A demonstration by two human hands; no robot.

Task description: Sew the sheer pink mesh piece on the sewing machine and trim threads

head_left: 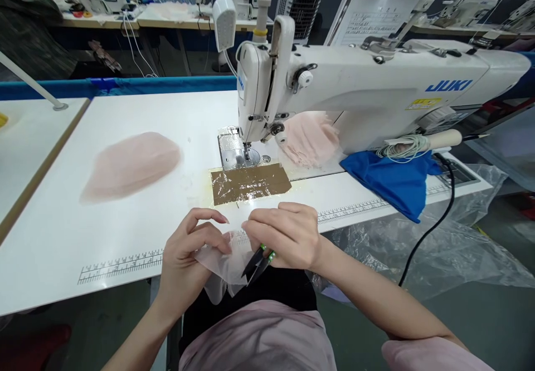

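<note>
Sheer pale fabric [223, 265] hangs at the table's front edge, pinched between the thumb and fingers of my left hand [190, 254]. My right hand [288, 234] is closed around small thread snips [257, 265] with black blades and green parts, the blades pointing down and left beside the fabric. The right fingertips are close to the fabric's upper edge; whether they grip it too is hidden. Just beyond both hands stands a white sewing machine [334, 81], its needle and presser foot over the metal plate [229, 151].
Pink sheer pieces [134, 162] lie on the left of the white table [200, 120]. More pink fabric [311, 140] is heaped under the machine arm. Blue cloth [388, 179] and a cord bundle [405, 147] sit at right. Brown tape [251, 183] covers the front. Clear plastic [376, 257] hangs below.
</note>
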